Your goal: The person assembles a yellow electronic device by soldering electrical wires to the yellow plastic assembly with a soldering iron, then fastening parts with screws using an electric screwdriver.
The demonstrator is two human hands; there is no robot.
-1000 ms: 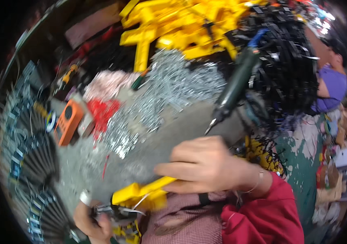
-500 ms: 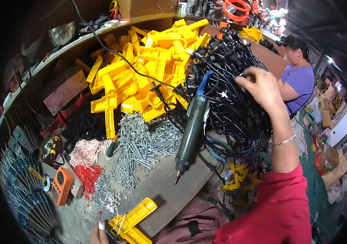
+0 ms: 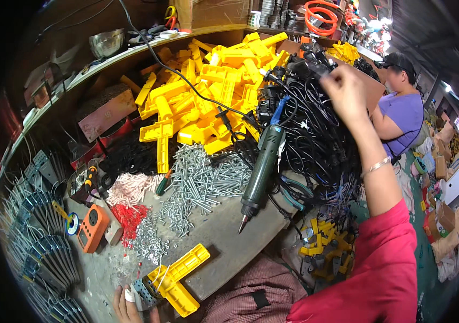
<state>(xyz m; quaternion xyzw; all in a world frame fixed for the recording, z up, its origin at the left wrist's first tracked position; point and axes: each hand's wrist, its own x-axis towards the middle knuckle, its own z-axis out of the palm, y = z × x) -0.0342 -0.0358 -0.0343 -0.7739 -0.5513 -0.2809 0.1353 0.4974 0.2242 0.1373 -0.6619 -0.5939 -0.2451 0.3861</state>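
Observation:
At the lower left, my left hand (image 3: 127,307) is closed around a grey perforated metal part (image 3: 144,293), with white wrapping on one finger. The metal part adjoins a yellow T-shaped plastic housing (image 3: 178,277), with thin white wires lying across it. My right hand (image 3: 345,94) is raised over the far side of a heap of black power cords (image 3: 310,124), its fingers bent together. A dark blurred piece shows by the fingertips; what they hold cannot be made out. A dark green electric screwdriver (image 3: 263,167) lies between the yellow heap and the cords.
Yellow plastic housings (image 3: 202,86) are heaped at the back. Nearer are screws (image 3: 202,183), small nuts (image 3: 151,242), red pieces (image 3: 134,220) and an orange device (image 3: 93,229). Bundled metal parts (image 3: 46,253) line the left. A person in purple (image 3: 401,116) is beyond the cords.
My right hand has moved farther away over the cords. The left hand has turned the yellow housing slightly, so more of the metal part shows. The whole view has shifted a little.

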